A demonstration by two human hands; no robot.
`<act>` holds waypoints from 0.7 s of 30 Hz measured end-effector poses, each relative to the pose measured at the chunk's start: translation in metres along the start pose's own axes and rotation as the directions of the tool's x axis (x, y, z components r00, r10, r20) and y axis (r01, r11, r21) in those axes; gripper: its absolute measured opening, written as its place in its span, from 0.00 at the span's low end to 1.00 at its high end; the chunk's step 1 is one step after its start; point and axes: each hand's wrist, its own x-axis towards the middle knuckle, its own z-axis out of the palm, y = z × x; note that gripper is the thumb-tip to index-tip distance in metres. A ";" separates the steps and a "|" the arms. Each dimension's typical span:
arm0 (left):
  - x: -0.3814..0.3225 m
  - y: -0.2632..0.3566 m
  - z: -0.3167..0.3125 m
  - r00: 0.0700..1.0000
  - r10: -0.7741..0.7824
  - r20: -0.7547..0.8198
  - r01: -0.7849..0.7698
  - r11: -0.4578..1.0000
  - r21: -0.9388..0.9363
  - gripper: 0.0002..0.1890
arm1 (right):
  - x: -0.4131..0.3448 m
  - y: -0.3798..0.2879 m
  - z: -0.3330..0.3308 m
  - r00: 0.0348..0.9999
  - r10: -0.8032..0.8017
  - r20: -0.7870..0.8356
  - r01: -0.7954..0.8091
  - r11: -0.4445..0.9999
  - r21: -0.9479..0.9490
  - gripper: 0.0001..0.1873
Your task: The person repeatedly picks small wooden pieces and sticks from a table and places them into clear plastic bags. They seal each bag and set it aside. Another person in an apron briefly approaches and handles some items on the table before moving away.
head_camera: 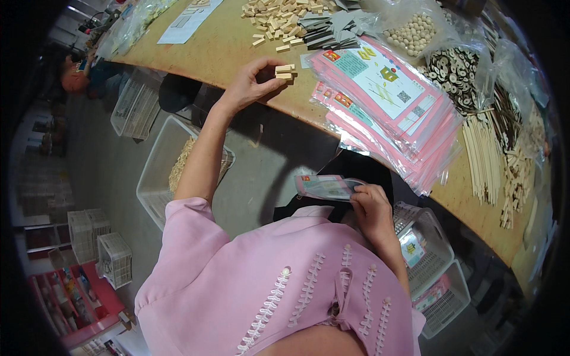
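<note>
My left hand (254,82) is at the table's front edge, thumb and fingers around a few small wooden blocks (284,72) stacked at its fingertips. Beyond it lies a heap of similar wooden blocks (285,18). Low in front of my body, my right hand (372,207) grips the edge of a clear plastic packet (327,187) with a printed card inside. To the right of my left hand, a pile of pink printed cards in clear bags (387,89) covers part of the wooden table (213,49). Dark flat pieces (327,33) lie beside the blocks.
Bags of wooden beads (412,35) and round discs (454,75) stand at the right, near thin wooden sticks (483,155) and short wooden pieces (516,182). A printed sheet (189,20) lies at the left. Plastic crates (156,178) stand below; another person (75,78) is at far left.
</note>
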 end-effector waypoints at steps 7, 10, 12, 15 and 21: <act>-0.061 0.092 0.037 0.969 -0.132 0.206 0.144 0.989 -0.042 0.21 | 0.054 -0.033 0.004 0.962 -0.271 -0.022 0.270 0.962 -0.039 0.05; -0.074 0.126 0.060 0.954 0.125 0.272 -0.177 0.968 0.179 0.22 | 0.065 -0.043 0.001 0.952 -0.305 0.012 0.305 0.951 -0.047 0.05; -0.077 0.128 0.069 0.921 0.173 0.348 -0.290 0.902 0.319 0.19 | 0.066 -0.046 0.000 0.952 -0.306 0.019 0.306 0.949 -0.080 0.06; -0.068 0.131 0.073 0.868 0.248 0.431 -0.412 0.844 0.344 0.23 | 0.059 -0.042 -0.004 0.937 -0.348 0.037 0.350 0.932 -0.094 0.07; 0.024 0.112 0.035 0.978 0.200 0.056 -0.208 0.943 0.261 0.11 | 0.041 -0.036 -0.014 0.957 -0.287 -0.047 0.281 0.954 -0.108 0.04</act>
